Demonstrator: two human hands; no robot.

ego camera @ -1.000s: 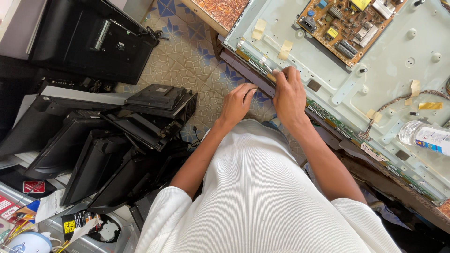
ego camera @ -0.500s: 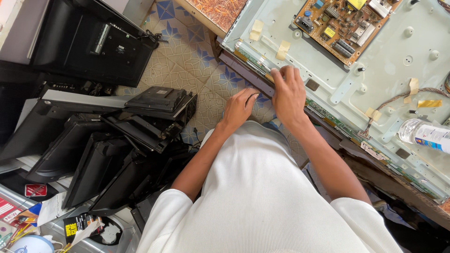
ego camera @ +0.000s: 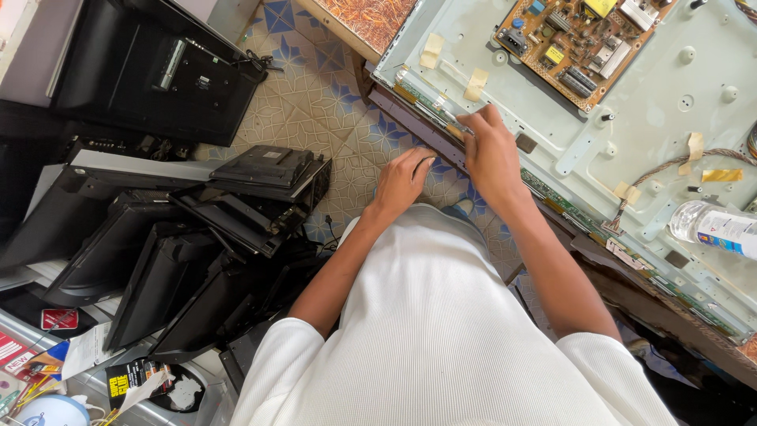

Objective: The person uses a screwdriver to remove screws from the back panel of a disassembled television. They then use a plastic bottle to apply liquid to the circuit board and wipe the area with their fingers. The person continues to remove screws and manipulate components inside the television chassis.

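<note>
Panel: a pale grey metal TV back panel (ego camera: 631, 118) lying flat on the worktop (ego camera: 371, 20), taped in spots, brown circuit board (ego camera: 579, 39) on top.
Right hand (ego camera: 490, 154): fingers curled, pinching the panel's near edge strip.
Left hand (ego camera: 402, 180): loosely bent, just below that edge; grip unclear.
Floor: black monitor shells (ego camera: 197, 237).
</note>
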